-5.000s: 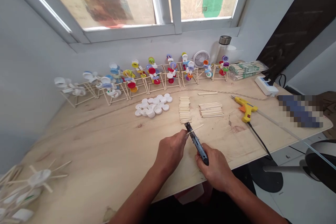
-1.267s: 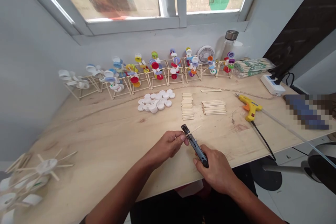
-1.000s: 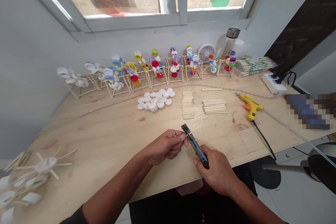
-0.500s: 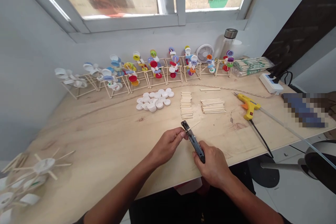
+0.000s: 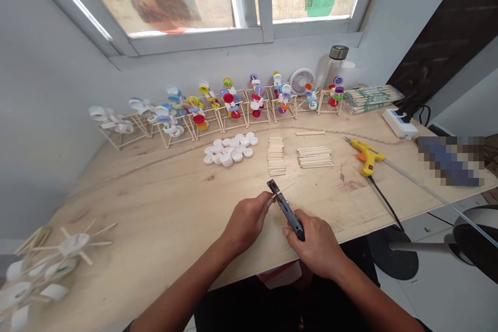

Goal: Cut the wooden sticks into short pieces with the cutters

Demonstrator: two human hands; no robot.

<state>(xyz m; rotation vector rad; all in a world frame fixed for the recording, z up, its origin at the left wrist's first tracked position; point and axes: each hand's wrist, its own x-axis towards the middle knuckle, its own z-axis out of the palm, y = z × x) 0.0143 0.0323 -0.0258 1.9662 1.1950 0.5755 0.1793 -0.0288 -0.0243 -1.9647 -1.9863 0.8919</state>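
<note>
My left hand (image 5: 249,218) pinches a thin wooden stick (image 5: 287,187) near the table's front edge. The stick lies across the jaws of a dark cutting tool (image 5: 287,209). Wrapped round that tool's handles is my right hand (image 5: 317,241). Beyond the hands are two piles of short sticks, a narrow left pile (image 5: 276,156) and a wider right pile (image 5: 315,157). White bottle caps (image 5: 229,149) lie in a cluster to their left.
Small stick frames with coloured caps (image 5: 229,106) line the wall. At right are a yellow glue gun (image 5: 365,156), a power strip (image 5: 399,123) and bagged sticks (image 5: 371,98). A fan (image 5: 302,81) and bottle (image 5: 335,65) stand behind; cap-and-stick wheels (image 5: 73,245) lie at left.
The view has shifted slightly. My left hand has turned a little at the stick, its fingertips less spread. The tool and my right hand have hardly moved.
</note>
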